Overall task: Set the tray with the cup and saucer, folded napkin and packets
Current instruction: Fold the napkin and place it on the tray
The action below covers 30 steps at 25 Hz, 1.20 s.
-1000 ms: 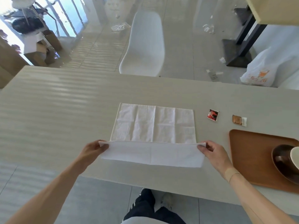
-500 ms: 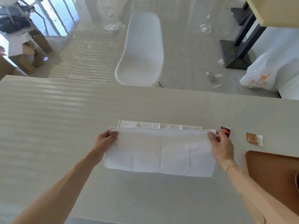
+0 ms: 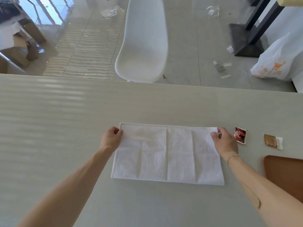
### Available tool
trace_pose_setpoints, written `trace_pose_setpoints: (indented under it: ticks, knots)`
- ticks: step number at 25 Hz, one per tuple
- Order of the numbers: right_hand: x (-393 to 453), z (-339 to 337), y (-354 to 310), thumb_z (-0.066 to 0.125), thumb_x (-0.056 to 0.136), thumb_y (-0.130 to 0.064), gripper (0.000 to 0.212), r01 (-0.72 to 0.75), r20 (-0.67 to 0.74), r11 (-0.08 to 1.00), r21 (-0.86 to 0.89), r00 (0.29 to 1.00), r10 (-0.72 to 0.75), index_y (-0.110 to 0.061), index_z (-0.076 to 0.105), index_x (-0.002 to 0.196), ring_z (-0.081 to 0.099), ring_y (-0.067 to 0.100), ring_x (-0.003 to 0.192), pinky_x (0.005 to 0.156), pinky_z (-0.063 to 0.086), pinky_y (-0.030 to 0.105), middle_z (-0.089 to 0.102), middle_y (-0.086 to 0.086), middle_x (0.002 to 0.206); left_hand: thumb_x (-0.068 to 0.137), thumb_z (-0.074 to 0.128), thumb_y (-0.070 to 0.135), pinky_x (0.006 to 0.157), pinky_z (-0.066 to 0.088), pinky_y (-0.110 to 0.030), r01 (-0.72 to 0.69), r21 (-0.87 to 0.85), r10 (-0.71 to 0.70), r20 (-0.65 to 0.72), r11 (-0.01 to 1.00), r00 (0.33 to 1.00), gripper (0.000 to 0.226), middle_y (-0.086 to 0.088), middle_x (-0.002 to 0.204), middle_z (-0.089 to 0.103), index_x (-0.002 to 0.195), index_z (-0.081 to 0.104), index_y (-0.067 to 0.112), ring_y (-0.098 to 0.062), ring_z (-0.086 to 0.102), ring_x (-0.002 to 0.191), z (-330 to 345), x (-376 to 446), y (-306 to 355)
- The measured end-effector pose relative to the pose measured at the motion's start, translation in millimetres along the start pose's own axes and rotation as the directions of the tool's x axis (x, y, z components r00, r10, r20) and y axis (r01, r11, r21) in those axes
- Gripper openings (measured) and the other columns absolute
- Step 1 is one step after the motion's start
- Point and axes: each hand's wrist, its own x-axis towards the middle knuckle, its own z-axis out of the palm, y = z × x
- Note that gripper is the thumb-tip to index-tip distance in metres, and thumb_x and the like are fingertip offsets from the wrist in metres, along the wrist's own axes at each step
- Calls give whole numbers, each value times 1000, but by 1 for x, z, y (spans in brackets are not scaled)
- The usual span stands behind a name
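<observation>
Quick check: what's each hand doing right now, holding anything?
Left hand: closed, pinching the napkin's far left corner.
Right hand: closed, pinching the napkin's far right corner.

The napkin [image 3: 167, 153] is looking like matt white cloth, creased along old folds; the table [image 3: 65, 120] is showing a smooth, faintly glossy pale top; the two packets [image 3: 240, 135] are gleaming like shiny foil; the tray [image 3: 285, 172] is appearing smooth, brown, wood-like.
</observation>
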Motion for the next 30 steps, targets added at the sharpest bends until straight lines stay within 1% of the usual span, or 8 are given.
trace_pose_setpoints:
  ticks: [3, 6, 9, 12, 14, 15, 22, 30]
  knots:
    - [2, 1, -1, 55, 91, -23, 21, -20, 20, 999, -46, 1000, 20, -13, 57, 109, 61, 33, 89, 74, 48, 38, 69, 10, 103, 92, 55, 31, 69, 49, -34, -18, 171, 20, -14, 985, 1000, 14, 0, 83, 65, 92, 61, 18, -26, 62, 80, 0, 2, 3]
    - [-7, 1, -7, 61, 88, -20, 36, 3, -3, 991, -136, 1000, -3, -15, 52, 123, 59, 37, 98, 75, 48, 40, 62, 15, 115, 92, 55, 32, 73, 45, -36, -25, 330, 58, -91, 944, 994, 17, -6, 100, 64, 101, 56, 18, -30, 58, 94, 4, -5, 7]
    - [-40, 9, -7, 67, 82, -14, 46, 211, -201, 917, -339, 936, -289, -12, 54, 126, 51, 41, 102, 75, 48, 46, 54, 19, 120, 89, 62, 27, 93, 38, -47, -203, 466, 313, -173, 861, 934, 36, -13, 127, 52, 123, 54, 16, -36, 45, 116, 19, -34, 4]
    - [-94, 38, -12, 53, 89, -29, 46, 495, -80, 762, -417, 816, -573, -11, 55, 131, 48, 39, 118, 92, 47, 49, 53, 16, 134, 90, 62, 28, 108, 30, -53, -595, 544, 674, 70, 592, 735, 44, -11, 146, 46, 133, 54, 18, -35, 39, 136, 56, -88, -4]
    - [-126, 64, -16, 42, 95, -37, 53, 593, 121, 691, -412, 788, -604, -13, 46, 141, 38, 36, 136, 107, 36, 53, 44, 12, 148, 96, 50, 33, 116, 20, -53, -734, 510, 740, 249, 449, 625, 49, -7, 158, 34, 143, 45, 21, -29, 25, 147, 88, -121, -12]
    - [-139, 75, -16, 37, 96, -39, 55, 607, 182, 675, -419, 785, -592, -14, 41, 145, 30, 34, 142, 112, 29, 53, 38, 9, 153, 98, 43, 34, 117, 15, -51, -754, 504, 730, 304, 422, 612, 52, -5, 161, 25, 148, 38, 22, -27, 17, 150, 102, -133, -14]
    - [-159, 83, 14, 15, 95, -55, 68, 451, 227, 737, -503, 892, -391, -22, 9, 154, -1, 25, 150, 121, 3, 48, 2, 1, 163, 103, 22, 48, 119, 12, -49, -703, 599, 626, 391, 383, 674, 58, 3, 165, 7, 156, 14, 26, -19, 4, 151, 114, -139, -52]
    - [-144, 30, 64, -4, 89, -65, 81, 255, 139, 820, -512, 967, -214, -19, 12, 154, 11, 28, 149, 120, 16, 50, 8, 3, 162, 99, 16, 53, 121, 4, -40, -510, 692, 530, 213, 511, 821, 65, 0, 165, 7, 156, 10, 22, -14, 2, 151, 29, -102, -106]
